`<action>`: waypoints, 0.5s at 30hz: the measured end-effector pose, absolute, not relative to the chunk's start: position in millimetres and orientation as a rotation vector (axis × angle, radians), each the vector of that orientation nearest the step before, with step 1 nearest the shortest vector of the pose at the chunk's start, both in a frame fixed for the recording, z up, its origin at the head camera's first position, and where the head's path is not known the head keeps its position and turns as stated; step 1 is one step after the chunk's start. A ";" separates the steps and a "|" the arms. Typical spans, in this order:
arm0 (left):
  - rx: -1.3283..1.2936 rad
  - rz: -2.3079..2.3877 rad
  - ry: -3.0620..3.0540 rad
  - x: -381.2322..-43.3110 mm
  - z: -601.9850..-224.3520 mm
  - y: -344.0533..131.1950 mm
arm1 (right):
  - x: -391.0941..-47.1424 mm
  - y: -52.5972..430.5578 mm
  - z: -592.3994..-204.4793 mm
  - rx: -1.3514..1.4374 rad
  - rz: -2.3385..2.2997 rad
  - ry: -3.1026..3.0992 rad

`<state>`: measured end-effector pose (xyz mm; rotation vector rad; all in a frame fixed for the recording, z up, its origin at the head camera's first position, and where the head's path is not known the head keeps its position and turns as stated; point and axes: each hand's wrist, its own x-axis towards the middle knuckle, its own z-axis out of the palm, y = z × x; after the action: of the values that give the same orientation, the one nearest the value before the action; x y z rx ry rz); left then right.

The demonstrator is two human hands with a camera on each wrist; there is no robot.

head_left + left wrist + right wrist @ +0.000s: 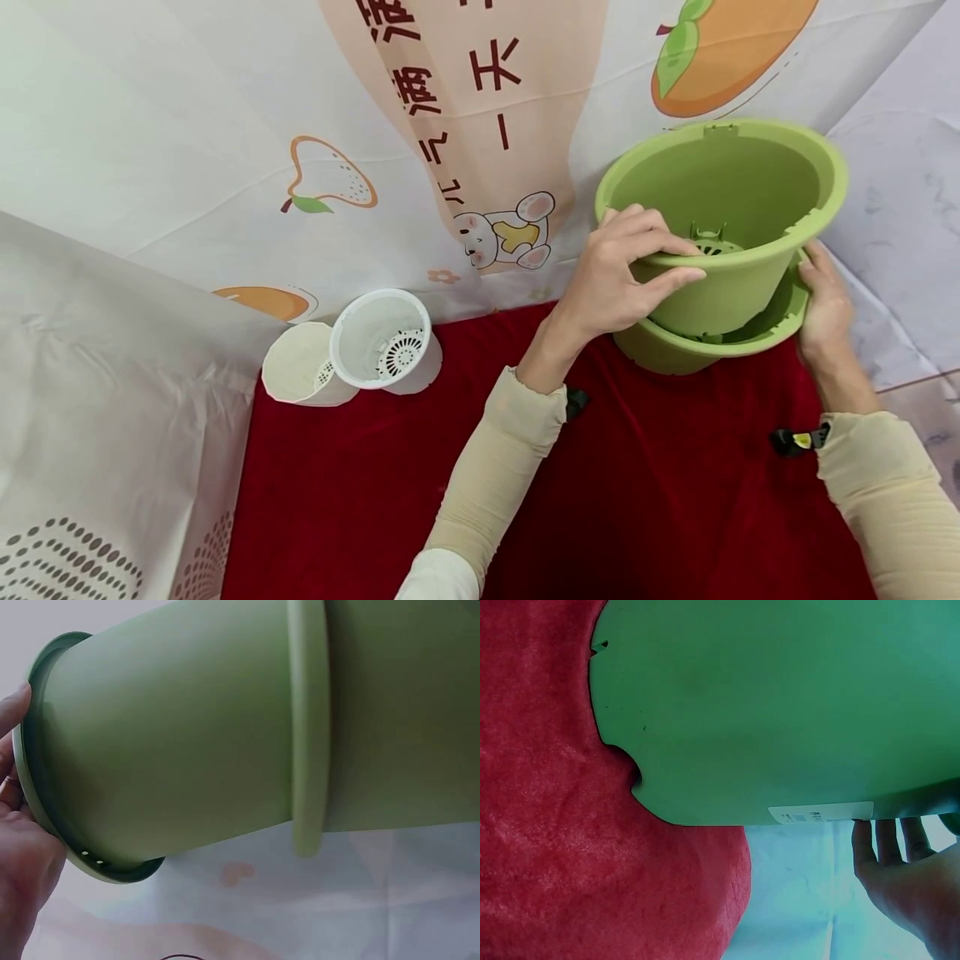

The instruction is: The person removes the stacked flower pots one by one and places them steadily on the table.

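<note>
Two green plastic flowerpots are at the right of the head view, one partly inside the other. My left hand (618, 271) pinches the near rim of the upper green pot (720, 296), thumb outside and fingers over the edge. That pot leans, showing its slotted bottom. Beneath it is the lower green pot (667, 357), its rim well below the upper one's. My right hand (827, 308) grips the right side of the lower pot at its rim. In the right wrist view, the fingers (889, 840) lie against its wall beside a white label (821, 812).
Two smaller pots, one white (416, 379) and one cream (288, 354), stand side by side at the far left of the red cloth (360, 483). A printed fabric backdrop (225, 125) rises behind the table, close to the green pots.
</note>
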<state>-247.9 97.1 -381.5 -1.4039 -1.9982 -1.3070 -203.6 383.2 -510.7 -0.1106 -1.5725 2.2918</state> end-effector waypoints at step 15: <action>-1.340 -1.464 -1.804 -247.6 -364.4 82.2 | -204.5 383.8 -509.2 -0.226 2.228 -1.707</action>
<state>-247.6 82.2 -364.4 -1.3397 -1.8036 -1.4637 -204.5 383.8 -509.2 -0.2261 -1.7067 2.2276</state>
